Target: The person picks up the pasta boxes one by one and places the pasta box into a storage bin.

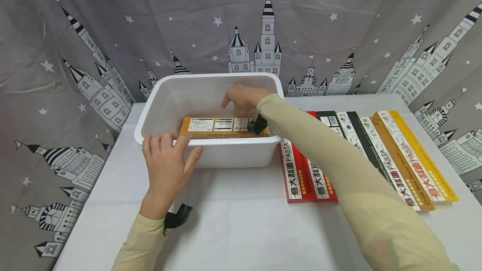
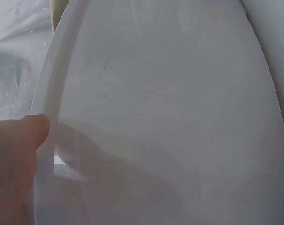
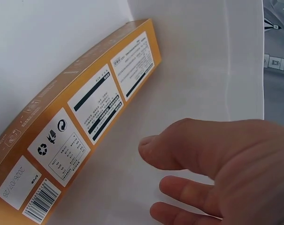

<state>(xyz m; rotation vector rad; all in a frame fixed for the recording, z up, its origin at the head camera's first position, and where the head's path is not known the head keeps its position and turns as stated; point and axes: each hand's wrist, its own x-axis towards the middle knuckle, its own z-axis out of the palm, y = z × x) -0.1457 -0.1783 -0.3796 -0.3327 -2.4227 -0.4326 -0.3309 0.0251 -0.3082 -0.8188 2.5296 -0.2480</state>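
Observation:
A white plastic bin [image 1: 229, 154] stands at the back of the table. Against its near inner wall lies a long orange pasta box [image 1: 201, 124], printed with label panels and, in the right wrist view, a barcode. My left hand [image 1: 167, 158] holds the bin's front rim near the left corner, fingers over the edge and thumb on the outer side. Inside the bin, my right hand [image 1: 244, 97] hovers beyond the orange box [image 3: 80, 122], apart from it. Nothing is in its loosely bent fingers [image 3: 191, 192].
Right of the bin, several pasta boxes lie side by side: red boxes [image 1: 305, 179], dark boxes [image 1: 363, 129], a brown-orange box [image 1: 399, 154] and a yellow box [image 1: 425, 154]. My right forearm crosses above some of them. A grey castle-print curtain [image 1: 320, 20] hangs behind.

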